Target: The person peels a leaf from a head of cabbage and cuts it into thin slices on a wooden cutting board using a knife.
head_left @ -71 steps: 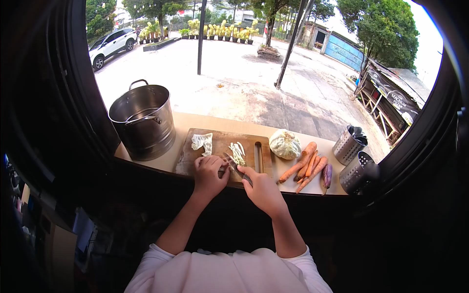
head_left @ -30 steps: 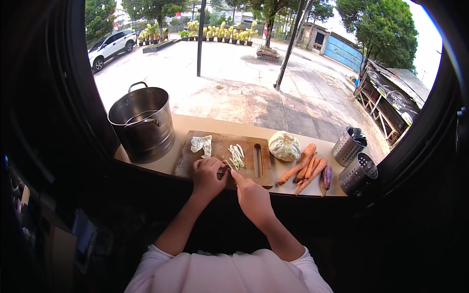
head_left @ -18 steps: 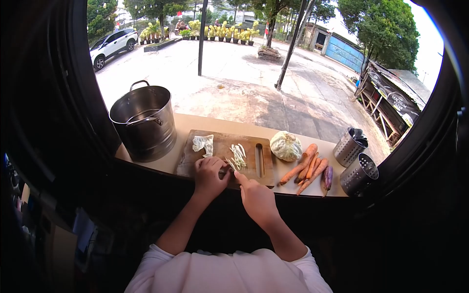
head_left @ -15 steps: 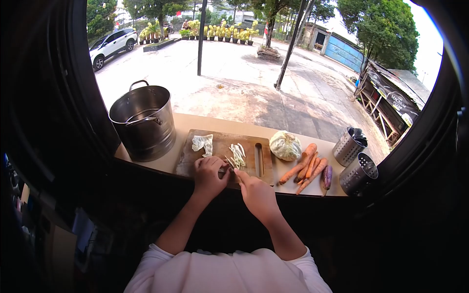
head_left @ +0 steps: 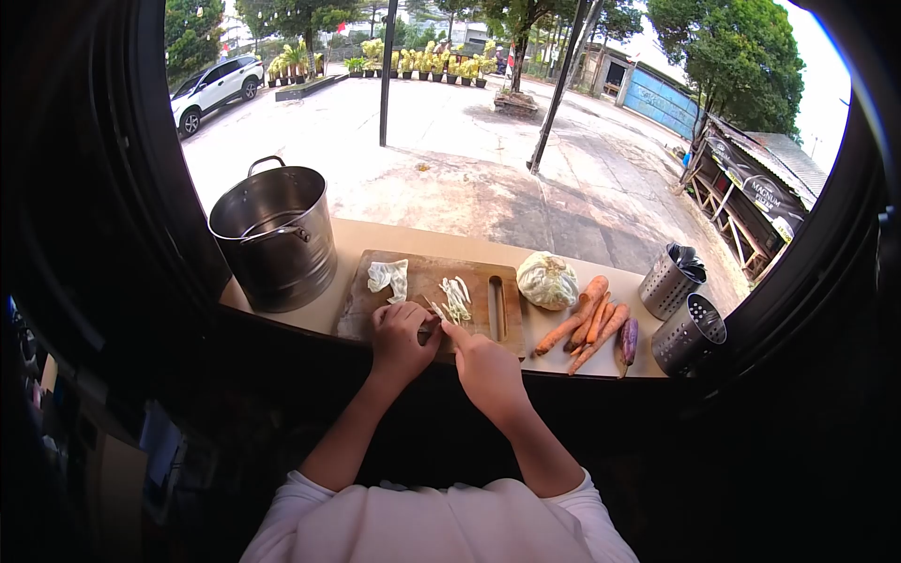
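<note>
On the wooden cutting board [head_left: 422,270], my left hand [head_left: 402,336] presses down with bent fingers near the front edge; whatever lies under them is hidden. My right hand [head_left: 483,361] grips a knife [head_left: 435,310], its blade angled beside my left fingertips. Just beyond the blade lies a small heap of pale cabbage shreds [head_left: 456,298]. A piece of cabbage leaf [head_left: 389,278] rests on the board's left part, above my left hand. To the right of the board sits a cabbage head [head_left: 547,281].
A large metal pot [head_left: 282,244] stands left of the board. Several carrots [head_left: 584,324] and a purple eggplant [head_left: 630,342] lie right of it. Two perforated metal holders [head_left: 690,338] stand at the counter's right end. Beyond the counter [head_left: 375,232] is a paved yard.
My right hand and the knife have shifted slightly up and left, toward my left fingers. My left hand has barely moved, and the vegetables lie as before.
</note>
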Demonstrator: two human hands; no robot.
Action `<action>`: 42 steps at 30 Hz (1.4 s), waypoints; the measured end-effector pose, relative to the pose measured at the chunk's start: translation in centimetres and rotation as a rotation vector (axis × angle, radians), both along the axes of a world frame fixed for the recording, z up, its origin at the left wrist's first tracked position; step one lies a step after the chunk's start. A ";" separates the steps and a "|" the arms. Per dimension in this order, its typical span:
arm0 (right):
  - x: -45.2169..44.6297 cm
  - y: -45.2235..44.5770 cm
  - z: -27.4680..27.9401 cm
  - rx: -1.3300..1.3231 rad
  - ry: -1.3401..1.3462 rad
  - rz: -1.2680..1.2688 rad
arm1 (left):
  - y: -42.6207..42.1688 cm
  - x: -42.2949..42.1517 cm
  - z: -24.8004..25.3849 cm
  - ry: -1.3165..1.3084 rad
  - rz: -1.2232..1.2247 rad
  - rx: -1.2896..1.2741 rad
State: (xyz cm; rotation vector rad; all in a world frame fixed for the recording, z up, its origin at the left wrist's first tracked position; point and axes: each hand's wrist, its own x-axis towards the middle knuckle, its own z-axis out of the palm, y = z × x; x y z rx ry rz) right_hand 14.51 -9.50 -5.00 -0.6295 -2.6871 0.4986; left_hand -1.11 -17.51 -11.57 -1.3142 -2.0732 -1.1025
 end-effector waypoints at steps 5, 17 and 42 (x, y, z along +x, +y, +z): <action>0.4 -0.4 -0.8 0.070 -0.002 -0.038 | -0.1 0.2 0.2 -0.005 0.007 -0.002; 1.3 1.9 0.7 -0.172 0.205 -0.068 | -0.1 0.2 0.0 -0.034 0.005 -0.030; 2.6 -0.3 -0.1 -0.230 0.195 0.034 | -1.2 0.0 0.5 0.045 -0.201 0.139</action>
